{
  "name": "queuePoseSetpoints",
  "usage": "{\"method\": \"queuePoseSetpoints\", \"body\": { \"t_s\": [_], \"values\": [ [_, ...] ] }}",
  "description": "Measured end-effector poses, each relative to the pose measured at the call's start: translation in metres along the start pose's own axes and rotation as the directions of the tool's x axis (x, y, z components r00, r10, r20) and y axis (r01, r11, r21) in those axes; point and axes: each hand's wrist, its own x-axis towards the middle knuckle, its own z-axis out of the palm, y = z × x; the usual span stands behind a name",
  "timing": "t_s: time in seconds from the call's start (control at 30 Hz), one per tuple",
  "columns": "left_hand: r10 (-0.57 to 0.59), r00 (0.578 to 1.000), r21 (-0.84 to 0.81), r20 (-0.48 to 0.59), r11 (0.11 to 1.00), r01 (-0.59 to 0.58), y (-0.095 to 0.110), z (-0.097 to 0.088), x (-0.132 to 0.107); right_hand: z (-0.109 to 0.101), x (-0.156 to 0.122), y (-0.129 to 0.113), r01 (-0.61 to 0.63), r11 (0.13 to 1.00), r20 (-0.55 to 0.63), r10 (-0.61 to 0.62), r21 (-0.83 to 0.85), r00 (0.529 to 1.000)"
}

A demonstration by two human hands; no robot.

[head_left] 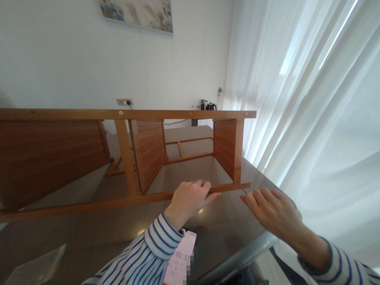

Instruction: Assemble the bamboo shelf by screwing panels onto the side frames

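A wooden shelf unit (142,150) lies on its side on a dark table (225,233). My left hand (190,200) grips the near bottom rail of the shelf, fingers curled over it. My right hand (273,209) is pinched on a small metal hex key (243,190), whose tip sits at a screw near the right end of that rail. Both sleeves are blue-and-white striped.
A clear plastic bag (38,269) lies at the table's near left. A pink phone (181,261) lies under my left forearm. White curtains (311,99) hang at the right. A kettle (210,106) and a wall socket (124,102) are at the back.
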Motion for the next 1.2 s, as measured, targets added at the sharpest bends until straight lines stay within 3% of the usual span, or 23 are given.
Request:
{"method": "queuePoseSetpoints", "body": {
  "t_s": [0.57, 0.97, 1.2],
  "values": [
    [-0.033, 0.998, -0.021, 0.049, 0.999, 0.034, 0.0, 0.001, 0.001, 0.013, -0.004, -0.008, -0.074, 0.997, -0.037, 0.075, 0.029, 0.996],
    [-0.03, 0.997, -0.031, 0.071, 0.999, 0.032, 0.0, 0.0, 0.0, 0.007, -0.006, -0.001, 0.032, 0.999, 0.084, -0.035, 0.039, 0.996],
    [-0.038, 0.994, -0.041, 0.105, 0.998, 0.042, 0.001, -0.001, 0.002, 0.007, -0.008, 0.0, -0.006, 0.999, 0.031, 0.005, 0.045, 1.0]
  ]
}}
